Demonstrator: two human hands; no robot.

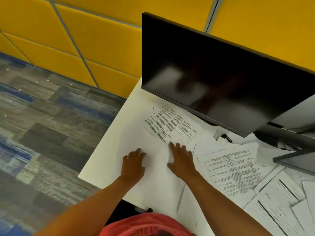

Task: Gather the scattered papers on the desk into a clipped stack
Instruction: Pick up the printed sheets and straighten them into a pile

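Note:
Loose white papers lie scattered over the white desk (pixel 105 155). A blank sheet (pixel 153 171) lies under both my hands. My left hand (pixel 133 165) rests flat on its left part, fingers spread. My right hand (pixel 182 160) presses flat on its right part, fingertips touching a printed sheet (pixel 172 124) that lies beyond, near the monitor. Another printed page (pixel 233 169) lies to the right, and several more overlap at the lower right (pixel 276 201). A small dark clip-like object (pixel 225 137) sits under the monitor's edge; the blur hides what it is.
A large black monitor (pixel 213 74) stands at the back of the desk, overhanging the papers. A dark flat device (pixel 296 160) lies at the right edge. Yellow wall panels (pixel 85 34) are behind, and patterned carpet (pixel 42 125) lies left of the desk's edge.

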